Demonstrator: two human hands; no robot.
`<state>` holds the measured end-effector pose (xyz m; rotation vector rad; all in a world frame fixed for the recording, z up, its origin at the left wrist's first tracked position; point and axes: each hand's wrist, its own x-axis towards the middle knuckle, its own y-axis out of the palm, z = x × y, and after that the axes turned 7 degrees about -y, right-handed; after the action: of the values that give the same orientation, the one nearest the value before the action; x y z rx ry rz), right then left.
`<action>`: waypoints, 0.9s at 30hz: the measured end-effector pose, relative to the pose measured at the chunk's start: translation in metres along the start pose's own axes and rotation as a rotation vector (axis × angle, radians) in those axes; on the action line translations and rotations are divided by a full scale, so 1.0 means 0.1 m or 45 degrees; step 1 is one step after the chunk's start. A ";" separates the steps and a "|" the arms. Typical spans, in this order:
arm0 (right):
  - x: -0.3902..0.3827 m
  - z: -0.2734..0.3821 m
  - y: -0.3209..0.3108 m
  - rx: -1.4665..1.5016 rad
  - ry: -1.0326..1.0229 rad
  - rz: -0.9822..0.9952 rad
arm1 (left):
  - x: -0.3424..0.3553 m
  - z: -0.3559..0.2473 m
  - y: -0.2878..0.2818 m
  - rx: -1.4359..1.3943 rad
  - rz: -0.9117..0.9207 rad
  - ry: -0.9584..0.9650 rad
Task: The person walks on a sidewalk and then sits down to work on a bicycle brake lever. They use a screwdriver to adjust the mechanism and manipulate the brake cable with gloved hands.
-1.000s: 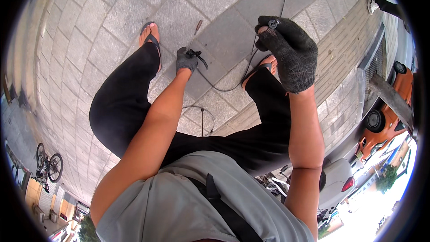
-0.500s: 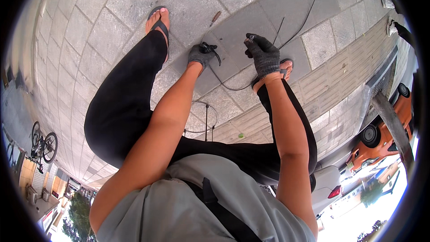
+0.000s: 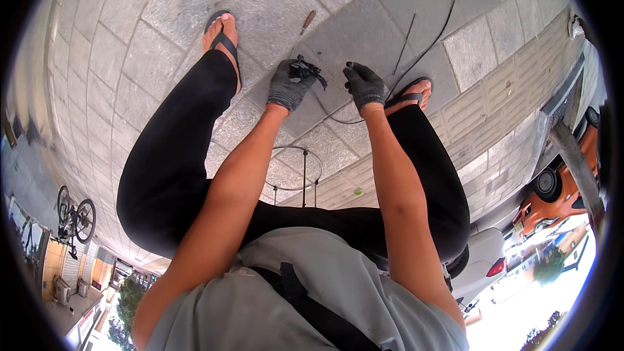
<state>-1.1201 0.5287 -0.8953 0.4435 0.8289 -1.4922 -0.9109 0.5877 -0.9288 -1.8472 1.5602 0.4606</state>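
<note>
My left hand [image 3: 288, 86], in a dark grey knit glove, is closed around a black brake lever [image 3: 307, 71] whose curved arm sticks out to the right. A short way to the right, my gloved right hand [image 3: 365, 83] is closed in a pinch, fingertips turned toward the lever. Something small and dark shows at those fingertips, too small to name. Between and below the hands a thin black cable [image 3: 338, 119] curves over the paving. Beyond my left hand lies a screwdriver [image 3: 308, 22] with a brown handle.
A thin dark rod [image 3: 404, 44] lies beside a long black cable [image 3: 444, 31], near my right sandalled foot [image 3: 413, 91]. My left foot [image 3: 223, 36] stands on the stone paving [image 3: 169, 19]. A thin ring with rods [image 3: 304, 175] shows between my legs. An orange car [image 3: 559, 195] stands far right.
My right hand has moved left and slightly down, closer to the brake lever. My left hand has turned a little, so the lever shows more on its right side.
</note>
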 end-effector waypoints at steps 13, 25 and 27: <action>0.13 -0.09 0.10 0.009 -0.075 0.023 | -0.11 -0.08 0.08 0.232 -0.097 0.125; 0.19 -0.26 0.11 -0.072 -0.076 0.069 | -0.11 0.02 0.05 0.429 -0.154 0.250; 0.27 -0.46 0.13 -0.115 -0.110 0.057 | -0.12 0.02 0.03 0.336 -0.181 0.217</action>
<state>-1.1202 0.5440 -0.9481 0.3258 0.8095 -1.4166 -0.9166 0.5973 -0.9234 -1.8113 1.5044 0.0304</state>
